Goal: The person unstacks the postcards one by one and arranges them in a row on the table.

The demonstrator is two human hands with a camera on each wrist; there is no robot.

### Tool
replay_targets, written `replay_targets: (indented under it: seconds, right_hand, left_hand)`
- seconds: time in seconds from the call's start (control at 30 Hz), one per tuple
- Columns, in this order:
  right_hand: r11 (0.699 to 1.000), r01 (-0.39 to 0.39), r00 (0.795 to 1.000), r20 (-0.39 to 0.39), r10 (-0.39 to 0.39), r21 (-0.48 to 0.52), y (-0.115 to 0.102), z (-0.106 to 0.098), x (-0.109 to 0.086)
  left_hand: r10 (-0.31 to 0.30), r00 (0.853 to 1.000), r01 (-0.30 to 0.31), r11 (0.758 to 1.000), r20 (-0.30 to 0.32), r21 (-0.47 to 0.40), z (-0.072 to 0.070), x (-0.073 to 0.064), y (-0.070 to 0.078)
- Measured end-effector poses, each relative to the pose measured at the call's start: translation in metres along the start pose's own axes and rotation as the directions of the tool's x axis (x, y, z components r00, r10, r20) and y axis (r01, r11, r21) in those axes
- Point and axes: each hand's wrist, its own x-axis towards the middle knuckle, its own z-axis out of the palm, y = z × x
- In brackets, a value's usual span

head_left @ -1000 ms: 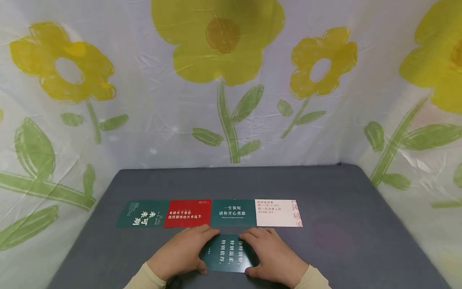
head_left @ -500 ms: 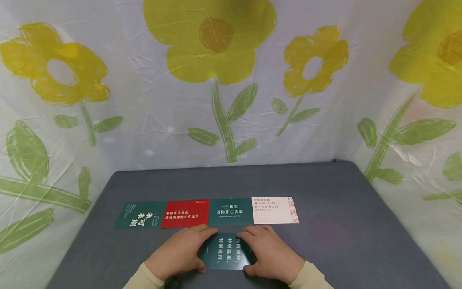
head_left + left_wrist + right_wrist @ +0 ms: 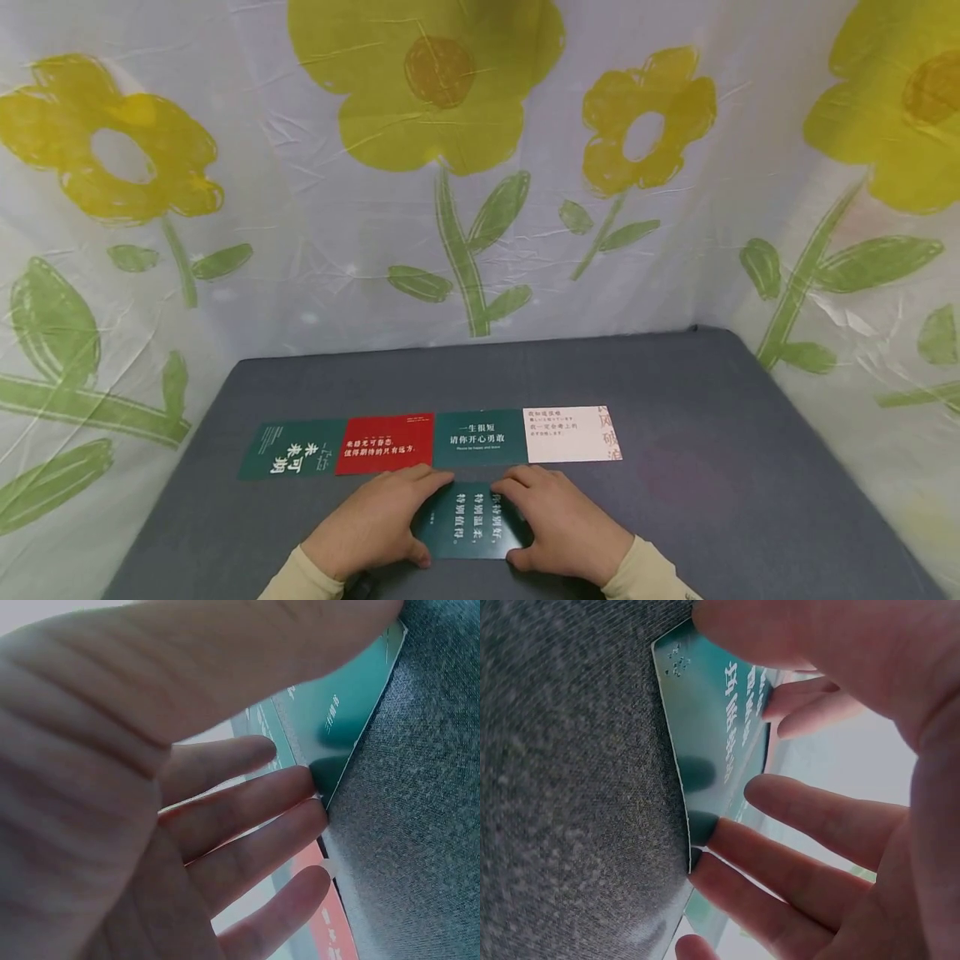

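The surface (image 3: 720,467) wears a grey woven cloth, matt and slightly rough, its weave plain in the wrist views. The dark green card (image 3: 471,521) looks like coated paper, smooth and glossy enough to mirror fingertips. The flowered backdrop (image 3: 480,167) is thin, creased, faintly shiny sheeting.

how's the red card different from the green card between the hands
The red card lies untouched in the row of four; the green card sits alone nearer the person, with the left hand and right hand on its sides. The red card's text runs horizontally, the green card's vertically. Both lie flat with white lettering.
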Motion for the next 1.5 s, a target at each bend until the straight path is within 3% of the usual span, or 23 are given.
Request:
replay_targets:
  seconds: [0.5, 1.0, 1.3, 1.4, 1.5]
  right_hand:
    - [0.998, -0.020, 0.999, 0.035, 0.018, 0.055, 0.002, -0.001, 0.001]
    - [1.000, 0.014, 1.000, -0.010, -0.015, -0.015, 0.002, -0.002, -0.004]
    - [1.000, -0.003, 1.000, -0.030, 0.002, -0.014, 0.014, -0.012, -0.019]
    - [0.999, -0.035, 0.999, -0.019, 0.035, -0.005, 0.026, -0.019, -0.025]
    - [0.997, -0.074, 0.997, -0.029, 0.075, 0.018, 0.042, -0.030, -0.035]
  left_hand:
    - [-0.016, 1.000, 0.016, 1.000, 0.004, 0.012, 0.001, 0.001, 0.000]
    - [0.027, 0.999, -0.026, 0.998, -0.024, 0.052, 0.003, 0.001, 0.002]
    - [0.075, 0.993, -0.065, 0.993, -0.091, 0.101, 0.004, 0.007, 0.018]
    - [0.094, 0.991, -0.082, 0.989, -0.094, 0.123, 0.004, 0.017, 0.028]
    - [0.112, 0.989, -0.097, 0.984, -0.093, 0.152, 0.004, 0.036, 0.044]
